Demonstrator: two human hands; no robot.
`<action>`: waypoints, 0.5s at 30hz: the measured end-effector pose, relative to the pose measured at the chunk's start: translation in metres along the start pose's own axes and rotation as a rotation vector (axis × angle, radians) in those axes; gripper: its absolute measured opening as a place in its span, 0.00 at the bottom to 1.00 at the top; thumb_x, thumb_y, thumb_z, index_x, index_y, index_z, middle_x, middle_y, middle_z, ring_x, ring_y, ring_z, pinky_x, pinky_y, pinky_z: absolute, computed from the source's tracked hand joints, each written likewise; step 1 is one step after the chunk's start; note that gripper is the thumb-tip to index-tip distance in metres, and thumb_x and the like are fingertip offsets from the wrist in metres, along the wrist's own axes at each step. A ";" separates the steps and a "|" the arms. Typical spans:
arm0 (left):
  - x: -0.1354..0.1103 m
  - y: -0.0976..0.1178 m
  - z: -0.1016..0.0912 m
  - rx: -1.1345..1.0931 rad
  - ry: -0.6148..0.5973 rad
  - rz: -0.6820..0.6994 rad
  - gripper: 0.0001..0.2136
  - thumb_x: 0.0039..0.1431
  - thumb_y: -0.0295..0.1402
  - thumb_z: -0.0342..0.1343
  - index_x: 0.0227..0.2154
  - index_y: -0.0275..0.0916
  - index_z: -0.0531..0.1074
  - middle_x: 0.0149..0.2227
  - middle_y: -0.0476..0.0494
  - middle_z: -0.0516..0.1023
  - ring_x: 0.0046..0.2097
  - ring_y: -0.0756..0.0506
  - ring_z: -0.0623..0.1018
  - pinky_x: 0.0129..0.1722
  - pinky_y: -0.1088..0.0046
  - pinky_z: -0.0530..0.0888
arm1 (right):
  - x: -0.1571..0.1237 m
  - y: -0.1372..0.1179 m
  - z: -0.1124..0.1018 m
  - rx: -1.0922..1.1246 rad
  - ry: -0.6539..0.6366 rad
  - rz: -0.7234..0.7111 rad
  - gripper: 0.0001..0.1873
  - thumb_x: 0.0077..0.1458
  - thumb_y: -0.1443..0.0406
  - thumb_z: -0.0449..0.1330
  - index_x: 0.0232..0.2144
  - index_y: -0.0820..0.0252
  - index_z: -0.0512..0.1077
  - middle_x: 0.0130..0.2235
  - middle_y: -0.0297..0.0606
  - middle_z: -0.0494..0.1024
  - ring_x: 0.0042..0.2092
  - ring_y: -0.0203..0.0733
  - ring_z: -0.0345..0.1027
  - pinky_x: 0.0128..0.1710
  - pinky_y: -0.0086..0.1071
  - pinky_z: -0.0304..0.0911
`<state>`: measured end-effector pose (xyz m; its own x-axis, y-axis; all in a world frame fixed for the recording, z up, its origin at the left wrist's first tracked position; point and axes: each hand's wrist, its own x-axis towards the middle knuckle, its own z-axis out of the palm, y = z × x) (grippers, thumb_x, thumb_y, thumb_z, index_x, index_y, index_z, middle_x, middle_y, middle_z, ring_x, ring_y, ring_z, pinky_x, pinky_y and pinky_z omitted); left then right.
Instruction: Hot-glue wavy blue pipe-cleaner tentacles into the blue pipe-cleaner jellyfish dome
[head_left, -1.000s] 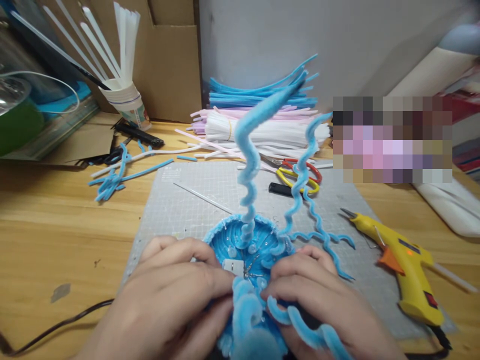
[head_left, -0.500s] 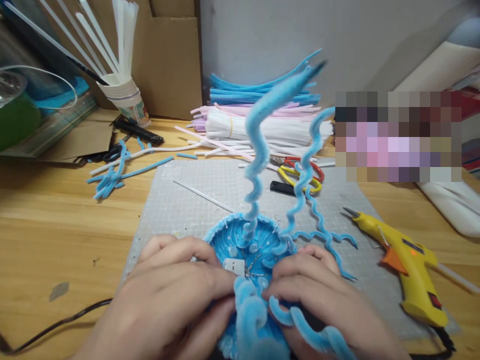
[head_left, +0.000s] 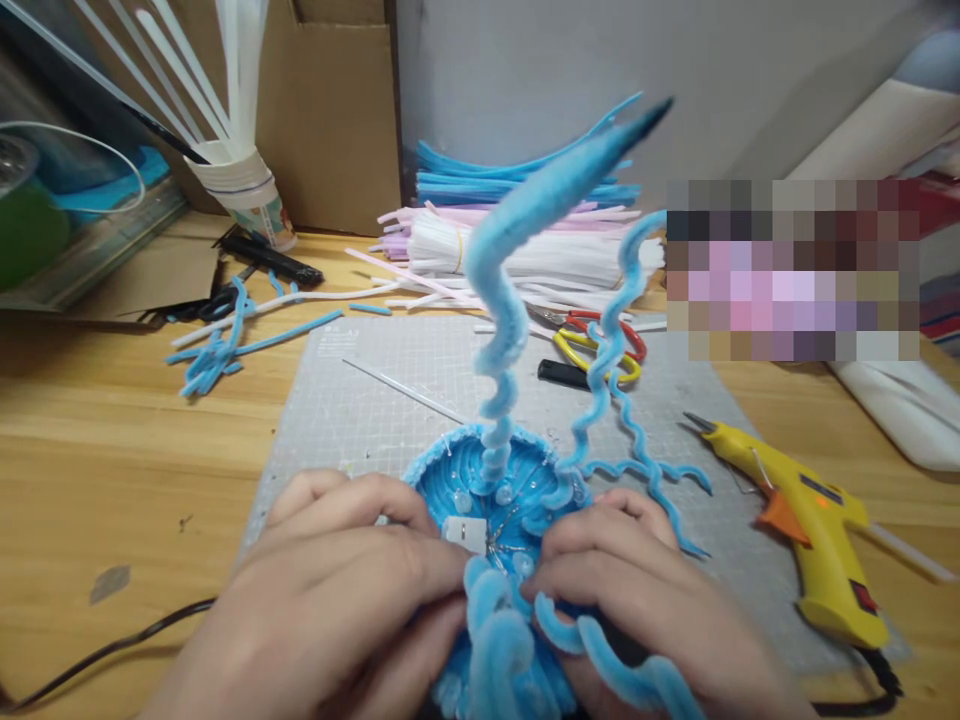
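Observation:
A bowl-shaped piece of blue pipe cleaners (head_left: 450,460) lies hollow side up, with clear glue blobs and a small white box (head_left: 465,532) inside. My left hand (head_left: 352,570) is closed at its left side, fingertips against the base of a thick curled pipe cleaner (head_left: 499,640) pointing toward me. On the right side, my right hand (head_left: 622,570) grips the bowl's edge, its fingertips beside another curled strand (head_left: 600,650). A tall spiral strand (head_left: 499,300) rises from the far side and ends in a dark tip. Both thumbs are partly hidden.
A yellow glue gun (head_left: 832,540) lies at right on the grey cutting mat (head_left: 360,440). Pliers (head_left: 600,345) and bundled pipe cleaners (head_left: 517,250) lie behind. Blue scraps (head_left: 214,365) and a paper cup of glue sticks (head_left: 251,200) are at left.
The tall spiral strand has swayed left at its middle, and its tip has shifted up and right. Both hands keep the same hold; the view has moved slightly.

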<state>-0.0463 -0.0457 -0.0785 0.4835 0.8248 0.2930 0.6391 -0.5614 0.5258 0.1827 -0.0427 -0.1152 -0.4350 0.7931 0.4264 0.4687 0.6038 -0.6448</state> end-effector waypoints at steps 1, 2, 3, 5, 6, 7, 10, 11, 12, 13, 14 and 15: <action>0.000 0.000 0.000 -0.002 0.001 -0.002 0.08 0.63 0.27 0.51 0.36 0.47 0.72 0.29 0.59 0.79 0.34 0.49 0.77 0.35 0.67 0.63 | 0.002 -0.001 -0.003 -0.007 -0.024 -0.007 0.12 0.48 0.73 0.54 0.31 0.52 0.72 0.28 0.24 0.75 0.29 0.33 0.72 0.43 0.41 0.58; 0.000 0.000 0.000 -0.002 0.001 -0.002 0.08 0.63 0.27 0.51 0.36 0.48 0.73 0.29 0.59 0.79 0.34 0.49 0.77 0.35 0.67 0.63 | 0.004 -0.002 -0.005 -0.015 -0.051 -0.019 0.12 0.47 0.73 0.54 0.32 0.52 0.72 0.29 0.24 0.76 0.29 0.33 0.73 0.43 0.40 0.58; 0.001 0.000 0.000 -0.003 0.003 -0.001 0.08 0.63 0.28 0.51 0.36 0.48 0.73 0.29 0.59 0.79 0.34 0.50 0.77 0.34 0.67 0.63 | 0.006 -0.002 -0.006 -0.024 -0.080 -0.032 0.13 0.46 0.74 0.55 0.32 0.53 0.72 0.30 0.24 0.77 0.30 0.33 0.73 0.43 0.40 0.59; 0.001 0.000 0.000 -0.003 0.006 0.000 0.07 0.62 0.28 0.52 0.37 0.48 0.72 0.29 0.59 0.79 0.34 0.50 0.77 0.34 0.68 0.63 | 0.006 -0.002 -0.006 -0.028 -0.085 -0.039 0.14 0.46 0.74 0.55 0.32 0.53 0.73 0.30 0.24 0.77 0.30 0.33 0.73 0.43 0.40 0.59; 0.001 0.000 0.000 -0.001 0.009 -0.001 0.07 0.62 0.28 0.52 0.37 0.48 0.73 0.29 0.59 0.79 0.34 0.50 0.77 0.34 0.68 0.63 | 0.005 -0.001 -0.004 -0.022 -0.062 -0.029 0.13 0.47 0.74 0.54 0.32 0.52 0.73 0.30 0.24 0.77 0.30 0.33 0.73 0.43 0.41 0.58; 0.001 -0.001 0.000 -0.001 0.014 -0.004 0.07 0.62 0.28 0.53 0.36 0.48 0.73 0.29 0.60 0.79 0.35 0.49 0.77 0.35 0.67 0.63 | 0.003 -0.001 -0.002 -0.013 -0.033 -0.016 0.12 0.48 0.73 0.54 0.32 0.52 0.73 0.29 0.24 0.76 0.29 0.33 0.73 0.44 0.41 0.58; 0.000 0.000 0.000 -0.009 0.015 -0.018 0.06 0.62 0.29 0.53 0.36 0.49 0.73 0.29 0.60 0.79 0.35 0.49 0.77 0.36 0.67 0.63 | 0.000 0.000 0.002 0.013 0.013 0.019 0.11 0.50 0.72 0.53 0.31 0.52 0.72 0.29 0.25 0.75 0.29 0.34 0.72 0.45 0.43 0.57; -0.001 0.000 0.000 -0.014 0.013 -0.022 0.06 0.62 0.29 0.53 0.36 0.49 0.73 0.28 0.60 0.79 0.35 0.49 0.77 0.36 0.67 0.64 | -0.001 0.000 0.002 0.014 0.000 0.016 0.11 0.51 0.72 0.53 0.32 0.52 0.72 0.29 0.25 0.75 0.29 0.34 0.72 0.45 0.43 0.57; -0.001 0.000 0.000 -0.015 0.009 -0.022 0.06 0.62 0.29 0.54 0.36 0.49 0.73 0.29 0.60 0.79 0.35 0.49 0.77 0.36 0.67 0.64 | 0.000 0.000 0.000 0.013 -0.020 0.011 0.11 0.51 0.72 0.54 0.32 0.52 0.72 0.29 0.24 0.76 0.29 0.34 0.72 0.44 0.42 0.57; -0.001 0.000 0.000 -0.010 0.002 -0.021 0.06 0.61 0.29 0.54 0.36 0.49 0.73 0.29 0.60 0.79 0.35 0.49 0.77 0.36 0.67 0.64 | 0.001 0.000 -0.002 0.010 -0.044 0.001 0.11 0.51 0.72 0.55 0.32 0.52 0.72 0.29 0.24 0.76 0.29 0.34 0.72 0.43 0.42 0.58; -0.001 0.000 0.000 -0.004 -0.002 -0.018 0.06 0.61 0.29 0.54 0.36 0.49 0.73 0.29 0.60 0.79 0.35 0.49 0.77 0.36 0.67 0.64 | 0.002 0.000 -0.005 0.006 -0.069 -0.007 0.10 0.51 0.72 0.56 0.33 0.52 0.72 0.29 0.24 0.76 0.30 0.34 0.72 0.42 0.41 0.59; -0.001 0.001 0.000 0.002 -0.003 -0.017 0.06 0.61 0.29 0.55 0.37 0.49 0.73 0.29 0.60 0.79 0.35 0.50 0.77 0.35 0.67 0.64 | 0.003 0.000 -0.008 0.000 -0.089 -0.013 0.10 0.51 0.72 0.56 0.33 0.52 0.71 0.30 0.24 0.77 0.30 0.33 0.72 0.41 0.40 0.60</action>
<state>-0.0465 -0.0468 -0.0783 0.4743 0.8340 0.2819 0.6482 -0.5475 0.5293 0.1877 -0.0397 -0.1088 -0.5077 0.7751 0.3762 0.4629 0.6136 -0.6397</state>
